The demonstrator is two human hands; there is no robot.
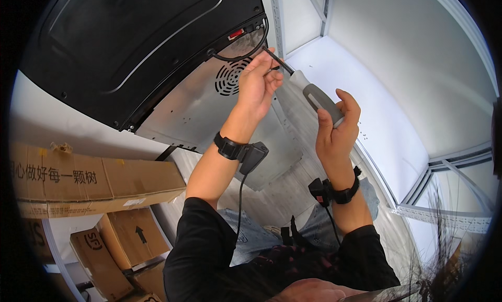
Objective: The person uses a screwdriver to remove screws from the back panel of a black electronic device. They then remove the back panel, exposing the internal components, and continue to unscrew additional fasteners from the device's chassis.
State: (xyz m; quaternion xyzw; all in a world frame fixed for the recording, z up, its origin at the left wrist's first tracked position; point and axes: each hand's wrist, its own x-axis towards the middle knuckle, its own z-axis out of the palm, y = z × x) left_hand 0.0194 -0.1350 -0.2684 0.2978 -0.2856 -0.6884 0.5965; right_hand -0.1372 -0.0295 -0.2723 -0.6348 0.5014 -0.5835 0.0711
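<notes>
My right hand is wrapped round the grey handle of a screwdriver. The screwdriver's dark shaft slants up and left to the edge of a large black appliance. Close to the shaft's tip, the fingers of my left hand are pinched together. A small dark bit shows by those fingers, but what they grip is too small to make out. Beside my left hand is the appliance's silver metal panel with a round slotted vent. A black cable loops above the vent, near a red switch.
At the left lies a long cardboard box, with smaller cartons on a shelf below. White panels in a metal frame stand to the right. Each wrist wears a strapped black device with a cord.
</notes>
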